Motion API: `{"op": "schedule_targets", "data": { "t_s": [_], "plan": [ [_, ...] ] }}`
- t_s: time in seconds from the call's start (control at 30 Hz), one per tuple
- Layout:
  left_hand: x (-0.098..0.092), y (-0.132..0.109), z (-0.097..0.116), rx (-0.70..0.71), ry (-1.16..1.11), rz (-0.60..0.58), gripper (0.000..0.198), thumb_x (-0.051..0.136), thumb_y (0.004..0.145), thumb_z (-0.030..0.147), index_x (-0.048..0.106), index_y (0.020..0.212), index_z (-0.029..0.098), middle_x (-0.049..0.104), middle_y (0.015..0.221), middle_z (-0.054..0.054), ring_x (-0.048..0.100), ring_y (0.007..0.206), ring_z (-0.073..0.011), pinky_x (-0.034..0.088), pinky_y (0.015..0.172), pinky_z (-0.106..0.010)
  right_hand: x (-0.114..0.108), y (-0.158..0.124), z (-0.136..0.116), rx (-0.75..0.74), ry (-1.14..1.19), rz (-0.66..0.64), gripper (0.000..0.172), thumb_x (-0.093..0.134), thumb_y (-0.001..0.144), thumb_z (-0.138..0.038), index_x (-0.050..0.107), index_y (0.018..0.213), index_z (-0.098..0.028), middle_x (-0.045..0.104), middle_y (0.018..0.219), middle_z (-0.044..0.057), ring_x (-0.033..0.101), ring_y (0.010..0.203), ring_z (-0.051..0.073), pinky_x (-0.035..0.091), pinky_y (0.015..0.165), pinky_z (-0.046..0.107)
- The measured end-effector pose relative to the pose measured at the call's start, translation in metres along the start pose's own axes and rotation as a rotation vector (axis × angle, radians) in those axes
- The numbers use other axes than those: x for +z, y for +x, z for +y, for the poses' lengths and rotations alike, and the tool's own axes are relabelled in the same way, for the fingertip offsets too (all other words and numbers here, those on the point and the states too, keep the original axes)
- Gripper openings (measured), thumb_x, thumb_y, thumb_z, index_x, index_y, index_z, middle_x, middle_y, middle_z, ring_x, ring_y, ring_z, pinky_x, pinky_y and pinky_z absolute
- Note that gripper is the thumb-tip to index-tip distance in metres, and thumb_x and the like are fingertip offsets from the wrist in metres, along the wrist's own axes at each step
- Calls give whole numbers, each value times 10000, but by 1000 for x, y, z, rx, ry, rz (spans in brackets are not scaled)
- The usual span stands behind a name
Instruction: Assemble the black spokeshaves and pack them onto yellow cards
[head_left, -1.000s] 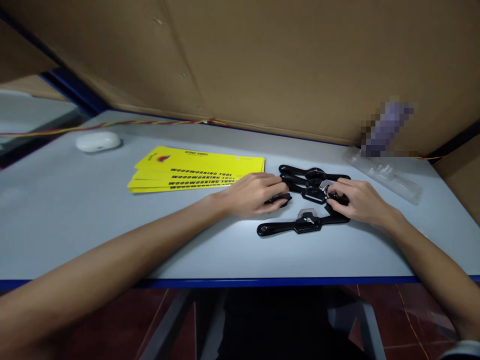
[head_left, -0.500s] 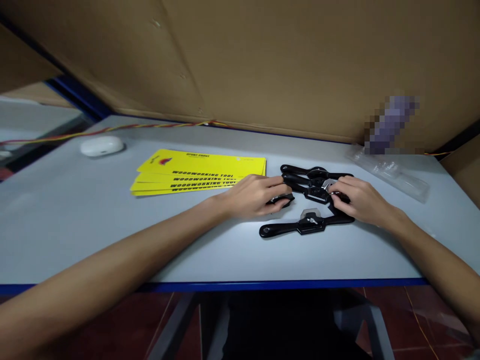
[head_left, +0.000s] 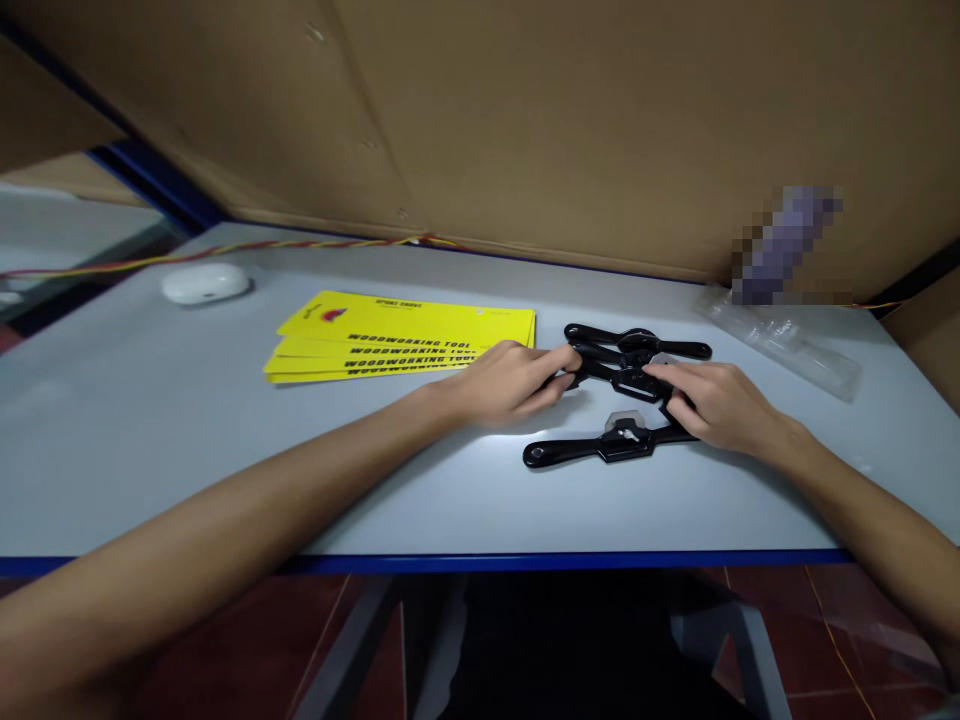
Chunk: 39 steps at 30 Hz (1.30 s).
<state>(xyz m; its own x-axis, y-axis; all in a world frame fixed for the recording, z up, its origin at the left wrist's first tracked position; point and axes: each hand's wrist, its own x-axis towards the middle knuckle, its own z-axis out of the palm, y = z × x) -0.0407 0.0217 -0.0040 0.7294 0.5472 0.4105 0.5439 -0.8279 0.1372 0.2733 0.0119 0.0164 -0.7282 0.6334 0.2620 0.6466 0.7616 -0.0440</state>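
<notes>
Several black spokeshaves lie close together on the grey table. My left hand [head_left: 517,385] is closed at the left handle end of a middle spokeshave [head_left: 634,384], fingers curled round it; a small dark piece shows under the fingertips. My right hand [head_left: 720,400] has its index finger over that group near a grey blade, with thumb and fingers closed around black parts whose right ends it hides. Behind them rests the far spokeshave [head_left: 600,336]. Nearer me, the front spokeshave [head_left: 562,453] has a grey blade [head_left: 624,421] standing out of its middle; its right end runs under my right hand.
Left of the tools, yellow cards [head_left: 420,322] printed "WOODWORKING TOOL" lie fanned in a stack. A white rounded case [head_left: 205,284] sits farther left. Clear plastic packaging [head_left: 795,345] lies at the back right beside a pixelated purple object [head_left: 784,245]. A twisted cable [head_left: 300,244] runs along the back.
My left hand has shifted slightly up and right, from around a small black piece to the handle end. My right index finger has straightened and reached left over the tools.
</notes>
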Motion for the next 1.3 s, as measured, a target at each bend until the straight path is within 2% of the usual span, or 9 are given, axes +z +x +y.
{"op": "schedule_targets", "data": {
  "t_s": [0.17, 0.37, 0.53, 0.63, 0.77, 0.87, 0.97, 1.13, 1.3],
  "plan": [
    [2, 0, -1, -154, -153, 95, 124, 348, 1021, 252, 469, 1020, 228, 611, 660, 40, 529, 500, -129, 408, 515, -244, 0, 3, -2, 43, 50, -59, 478, 435, 941, -161, 689, 1346, -166, 794, 1116, 98, 715, 868, 231, 482, 722, 346],
    [4, 14, 11, -184, -323, 314, 36, 389, 1038, 227, 382, 1015, 253, 417, 524, 122, 315, 391, -95, 280, 434, -236, 1, 7, -14, 14, 148, -109, 499, 432, 952, -169, 678, 1386, -183, 780, 959, 73, 663, 792, 205, 458, 738, 338],
    [0, 30, 23, -202, -388, 349, 39, 403, 1046, 259, 383, 1013, 254, 401, 526, 130, 352, 388, -84, 274, 444, -224, 3, 8, -17, -70, 293, 8, 492, 437, 945, -138, 660, 1383, -144, 742, 849, 51, 633, 740, 182, 484, 744, 342],
    [0, 38, 24, -200, -419, 326, 58, 401, 1053, 297, 402, 1023, 248, 450, 533, 123, 391, 390, -85, 285, 459, -226, 3, 10, -16, -24, 360, 136, 491, 454, 955, -147, 610, 1421, -135, 709, 797, 19, 588, 635, 143, 483, 654, 297],
    [1, 52, 19, -204, -392, 294, 97, 412, 1049, 321, 457, 1030, 237, 371, 501, 131, 317, 386, -94, 277, 482, -249, 2, 16, -14, 59, 406, 221, 369, 518, 981, -235, 635, 1328, -188, 731, 802, 4, 616, 621, 134, 510, 649, 278],
    [2, 66, 17, -203, -358, 176, 130, 421, 1037, 325, 507, 1057, 231, 355, 498, 117, 316, 409, -113, 274, 498, -262, -1, 21, -8, 17, 332, 267, 248, 514, 953, -232, 678, 1139, -220, 696, 701, -20, 585, 555, 127, 495, 620, 267],
    [4, 78, 20, -184, -340, 46, 153, 421, 1026, 309, 542, 1068, 226, 428, 532, 87, 364, 439, -125, 292, 515, -268, -11, 24, 0, -44, 209, 323, 213, 486, 917, -223, 678, 1003, -251, 637, 614, -40, 525, 480, 123, 454, 560, 267],
    [10, 90, 27, -86, -284, -88, 172, 416, 1033, 281, 557, 1108, 218, 542, 653, 42, 432, 484, -125, 302, 530, -269, -26, 27, 7, 28, 102, 475, 192, 505, 918, -244, 672, 1011, -260, 635, 604, -24, 526, 467, 140, 454, 547, 295],
    [13, 96, 29, 7, -203, -197, 212, 426, 1040, 278, 569, 1176, 202, 543, 635, 37, 437, 468, -137, 312, 532, -287, -21, 24, 7, -34, 88, 501, 194, 474, 921, -252, 667, 936, -260, 653, 598, -16, 528, 450, 136, 429, 499, 296]
  ]
}}
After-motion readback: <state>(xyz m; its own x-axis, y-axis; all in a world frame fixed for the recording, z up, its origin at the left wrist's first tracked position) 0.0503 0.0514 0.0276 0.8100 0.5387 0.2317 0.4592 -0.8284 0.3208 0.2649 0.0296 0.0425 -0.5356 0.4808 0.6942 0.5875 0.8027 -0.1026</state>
